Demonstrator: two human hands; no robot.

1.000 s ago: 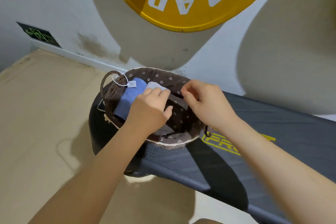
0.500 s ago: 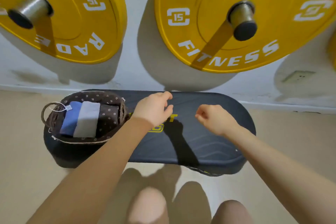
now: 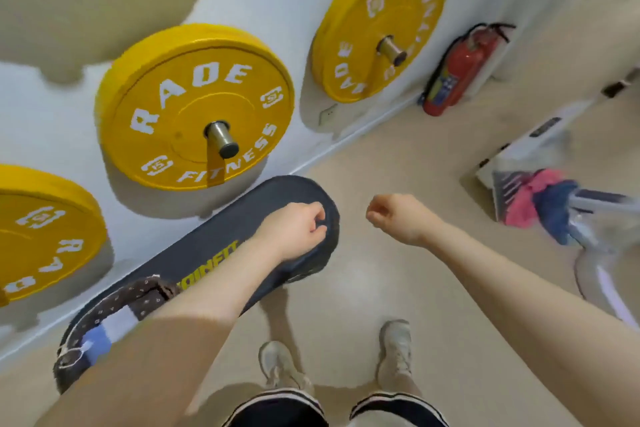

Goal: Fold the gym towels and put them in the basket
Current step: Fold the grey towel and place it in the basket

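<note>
The brown dotted basket (image 3: pixel 104 302) sits on the left end of a dark bench (image 3: pixel 214 246), partly behind my left forearm. Inside it lie a folded blue towel (image 3: pixel 97 345) and a folded white towel (image 3: pixel 119 322), side by side. My left hand (image 3: pixel 294 230) hovers over the bench's right end, fingers curled, holding nothing. My right hand (image 3: pixel 398 217) hangs over the floor beyond the bench, also loosely curled and holding nothing. On a grey rack at the far right hang a pink towel (image 3: pixel 526 201) and a dark blue towel (image 3: pixel 557 215), unfolded.
Yellow weight plates (image 3: pixel 194 107) hang on wall pegs above the bench. A red fire extinguisher (image 3: pixel 460 69) stands against the wall to the right. My two shoes (image 3: pixel 284 367) stand on beige floor (image 3: pixel 398 149), which stretches from the bench toward the rack.
Both hands left the basket and drew away empty. The view swung right, bringing the bench's right end, the fire extinguisher and the rack with towels into sight.
</note>
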